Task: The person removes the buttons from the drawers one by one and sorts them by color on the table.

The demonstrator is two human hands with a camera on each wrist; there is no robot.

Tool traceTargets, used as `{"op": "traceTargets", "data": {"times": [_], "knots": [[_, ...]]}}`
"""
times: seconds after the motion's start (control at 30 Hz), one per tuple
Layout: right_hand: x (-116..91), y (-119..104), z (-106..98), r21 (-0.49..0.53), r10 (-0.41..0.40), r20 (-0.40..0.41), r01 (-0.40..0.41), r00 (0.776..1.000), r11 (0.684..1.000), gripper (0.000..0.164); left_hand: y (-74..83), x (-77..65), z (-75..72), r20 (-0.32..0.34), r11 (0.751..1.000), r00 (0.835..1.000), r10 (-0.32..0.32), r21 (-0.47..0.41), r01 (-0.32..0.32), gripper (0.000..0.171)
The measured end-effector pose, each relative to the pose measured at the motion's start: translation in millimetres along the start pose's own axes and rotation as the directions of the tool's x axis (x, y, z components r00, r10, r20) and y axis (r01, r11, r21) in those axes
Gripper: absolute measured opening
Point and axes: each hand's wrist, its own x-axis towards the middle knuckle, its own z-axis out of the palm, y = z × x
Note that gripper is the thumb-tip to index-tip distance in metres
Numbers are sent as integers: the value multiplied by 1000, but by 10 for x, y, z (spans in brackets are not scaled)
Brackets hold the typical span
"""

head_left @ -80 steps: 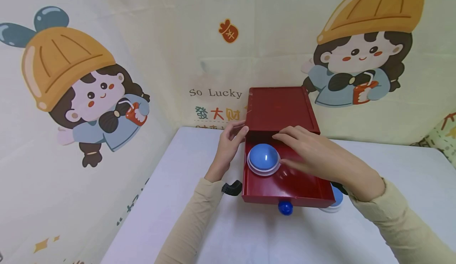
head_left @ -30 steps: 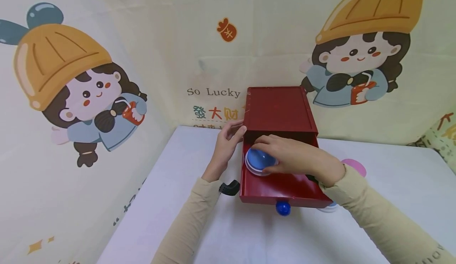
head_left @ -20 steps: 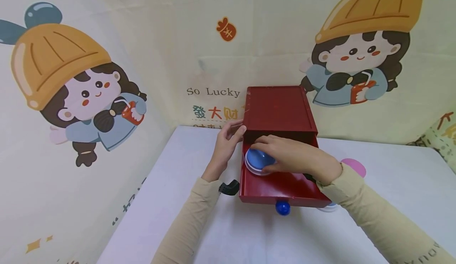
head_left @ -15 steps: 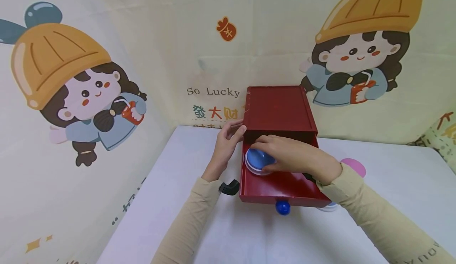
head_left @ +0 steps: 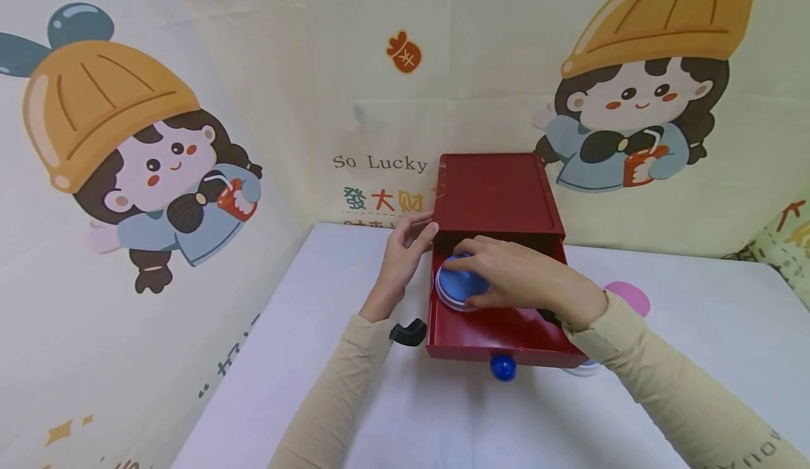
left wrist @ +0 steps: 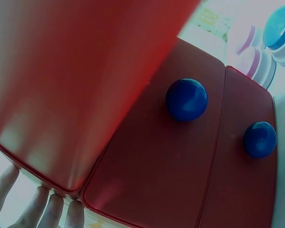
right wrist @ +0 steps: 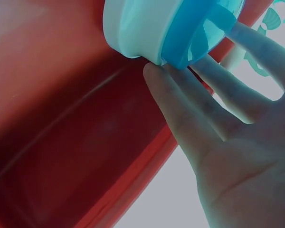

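Observation:
A red drawer cabinet (head_left: 500, 191) stands on the table with its top drawer (head_left: 493, 332) pulled out. Inside the drawer's left part sits a round push button (head_left: 465, 286) with a blue dome and white base. My right hand (head_left: 522, 275) holds this button from the right, thumb at its near edge and fingers over the dome. In the right wrist view, fingertips touch the button (right wrist: 142, 28). My left hand (head_left: 401, 258) rests against the cabinet's left side, thumb near the front edge. In the left wrist view its extended fingers (left wrist: 52, 209) touch the cabinet edge.
Two lower drawers with blue knobs (left wrist: 186, 99) are closed. Right of the cabinet lie a pink-topped button (head_left: 626, 297) and a blue-and-white one (left wrist: 279, 33), partly hidden in the head view. A patterned cloth wall (head_left: 380, 117) stands behind.
My right hand has moved left from above the drawer onto the button, uncovering a pink top at right. Lately its fingers shifted slightly over the dome. My left hand stays in place.

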Motion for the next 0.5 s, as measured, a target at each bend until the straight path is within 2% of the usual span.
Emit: {"op": "traceTargets", "data": {"times": [0.4, 0.5], "knots": [[-87, -21, -40, -38, -39, -60, 36, 997, 999, 64, -11, 5, -7, 8, 1000, 1000, 2, -6, -2, 37], [-109, -28, -58, -44, -34, -64, 31, 997, 999, 63, -89, 28, -17, 10, 1000, 1000, 10, -16, -10, 37]]}}
